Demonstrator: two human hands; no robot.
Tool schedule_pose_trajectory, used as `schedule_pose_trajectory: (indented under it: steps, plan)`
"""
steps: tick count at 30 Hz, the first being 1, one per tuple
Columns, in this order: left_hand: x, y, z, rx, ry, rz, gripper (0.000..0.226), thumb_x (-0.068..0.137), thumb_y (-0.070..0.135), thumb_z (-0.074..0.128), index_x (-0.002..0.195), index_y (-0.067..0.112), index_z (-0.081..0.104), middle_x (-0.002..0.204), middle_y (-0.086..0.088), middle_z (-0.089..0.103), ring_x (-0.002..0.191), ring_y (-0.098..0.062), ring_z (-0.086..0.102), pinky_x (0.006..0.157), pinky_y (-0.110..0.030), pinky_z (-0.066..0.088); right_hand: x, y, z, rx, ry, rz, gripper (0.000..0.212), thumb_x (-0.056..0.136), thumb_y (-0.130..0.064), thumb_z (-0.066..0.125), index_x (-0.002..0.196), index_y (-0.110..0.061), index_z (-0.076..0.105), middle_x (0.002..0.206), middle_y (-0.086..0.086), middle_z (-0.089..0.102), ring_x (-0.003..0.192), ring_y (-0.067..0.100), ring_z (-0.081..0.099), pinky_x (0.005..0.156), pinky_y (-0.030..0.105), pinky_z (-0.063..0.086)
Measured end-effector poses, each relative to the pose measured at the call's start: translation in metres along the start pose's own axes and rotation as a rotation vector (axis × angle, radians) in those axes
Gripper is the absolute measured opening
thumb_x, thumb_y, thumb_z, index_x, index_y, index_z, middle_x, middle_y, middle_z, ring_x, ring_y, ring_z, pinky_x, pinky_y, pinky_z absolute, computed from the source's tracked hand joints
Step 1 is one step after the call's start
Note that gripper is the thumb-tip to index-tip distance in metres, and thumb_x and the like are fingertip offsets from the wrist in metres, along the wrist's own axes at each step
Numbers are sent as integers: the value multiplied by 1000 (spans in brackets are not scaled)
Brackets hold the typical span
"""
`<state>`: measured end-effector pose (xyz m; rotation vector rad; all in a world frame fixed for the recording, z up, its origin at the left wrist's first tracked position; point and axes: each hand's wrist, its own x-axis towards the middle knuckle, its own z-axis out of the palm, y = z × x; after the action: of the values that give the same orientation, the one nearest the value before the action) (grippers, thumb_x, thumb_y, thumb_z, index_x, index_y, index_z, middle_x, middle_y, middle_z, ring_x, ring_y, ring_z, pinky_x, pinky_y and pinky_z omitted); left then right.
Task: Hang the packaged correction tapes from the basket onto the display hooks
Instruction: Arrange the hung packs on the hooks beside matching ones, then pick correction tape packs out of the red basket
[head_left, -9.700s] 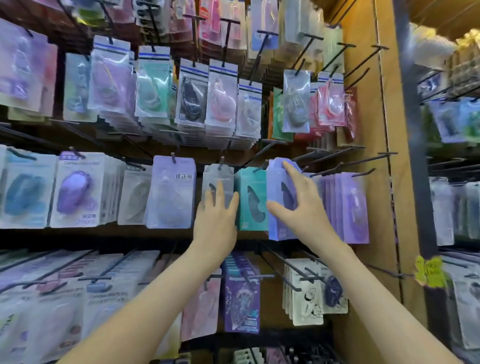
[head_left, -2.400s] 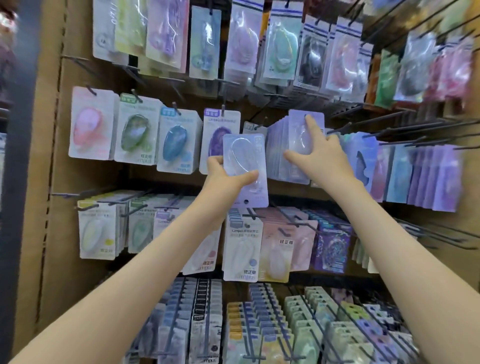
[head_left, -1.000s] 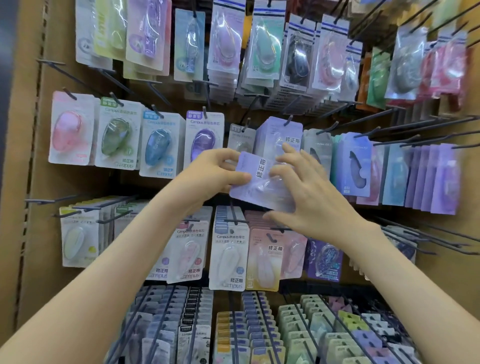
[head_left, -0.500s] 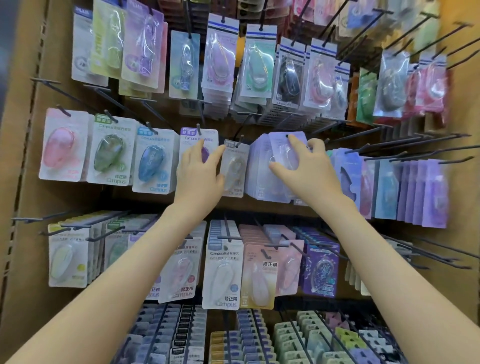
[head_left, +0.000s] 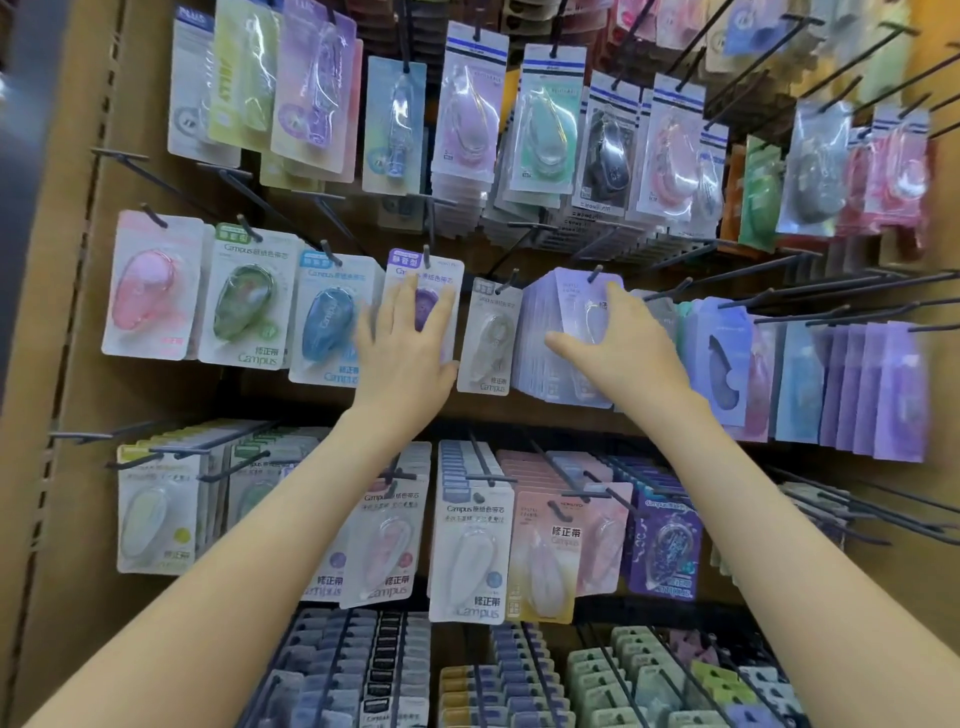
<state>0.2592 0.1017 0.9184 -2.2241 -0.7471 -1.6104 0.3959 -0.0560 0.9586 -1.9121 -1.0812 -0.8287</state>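
– Cardboard display wall (head_left: 67, 364) fills the view, with black hooks (head_left: 753, 270) and many rows of packaged correction tapes. Where are the hands?
– Both bare arms reach up and forward, nearly straight. The left hand (head_left: 405, 348) lies flat on a purple pack (head_left: 441, 267), with the fingers straight and a little spread. It grips nothing.
– And the right hand (head_left: 623, 353)?
– It is against the front of a stack of lavender packs (head_left: 545, 312), which hangs on one hook (head_left: 594, 274) just above the fingertips. The fingers point up and rest on the front pack, and the thumb is stretched out to the left across the stack. I see no finger curled round anything; the hand presses, it does not pinch.
– What is between the hands?
– One grey pack (head_left: 488, 338) hangs just right of the left hand and close to the stack.
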Motion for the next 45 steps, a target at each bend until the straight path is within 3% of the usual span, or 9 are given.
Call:
schedule_pose_trajectory:
  steps: [12,16,22,26,30,33,37,40,45]
  plan:
    - [-13,-2,8,-179,80,96,67,84,23,70,143,8,45,152,-30,27,138,-48,30,107,-61,32,-23,-21,41,-93,70,157,99,86,-63,57,155,-29,-7,162,8,-6,145,34,7,113,53,21]
    - [-56,1,-10,-301,161,104,57,86,22,56,141,8,49,147,-29,37,132,-46,40,105,-56,38,-74,-36,47,-116,145,13,86,91,-48,57,155,-24,5,159,13,12,142,31,16,112,48,21]
    - [-183,-13,-51,-317,100,35,44,93,20,53,134,4,53,138,-24,49,124,-37,49,103,-42,40,-202,-51,69,143,250,-284,49,90,-25,53,134,-4,49,124,13,57,116,27,49,100,34,36]
    - [-305,-28,-64,-274,-136,-78,42,95,25,48,131,3,56,134,-19,54,124,-30,49,106,-31,36,-308,-40,103,285,-78,-326,44,95,-29,50,132,-6,50,122,8,58,117,19,47,103,26,34]
    - [-456,-36,-64,-206,-473,-291,40,90,19,53,128,4,56,126,-18,59,114,-31,56,93,-39,49,-427,-10,153,336,-541,-176,47,96,-30,57,138,-11,47,129,5,55,123,19,44,105,31,35]
    - [-584,-43,-60,-185,-790,-583,43,84,18,50,124,2,58,117,-20,60,102,-39,60,79,-44,55,-531,24,198,297,-857,-52,54,94,-27,58,143,-12,42,136,6,50,130,21,39,105,31,33]
    - [-757,-53,-54,-130,-1161,-948,47,86,12,54,133,5,55,126,-21,53,109,-43,56,87,-44,46,-700,78,258,167,-1172,125,58,88,-36,53,135,-2,50,119,22,59,112,41,56,93,46,49]
    - [-886,-57,-31,-39,-1371,-1001,55,90,15,57,143,17,45,140,-15,44,121,-39,50,92,-43,44,-834,128,306,170,-1334,238,59,78,-28,59,128,1,55,109,25,63,98,45,61,84,51,53]
    - [-1078,-70,31,62,-1591,-946,77,90,13,54,155,23,15,158,-19,15,139,-42,31,105,-44,38,-1007,183,398,137,-1483,305,61,84,-7,67,139,3,43,134,28,51,125,43,47,105,41,35]
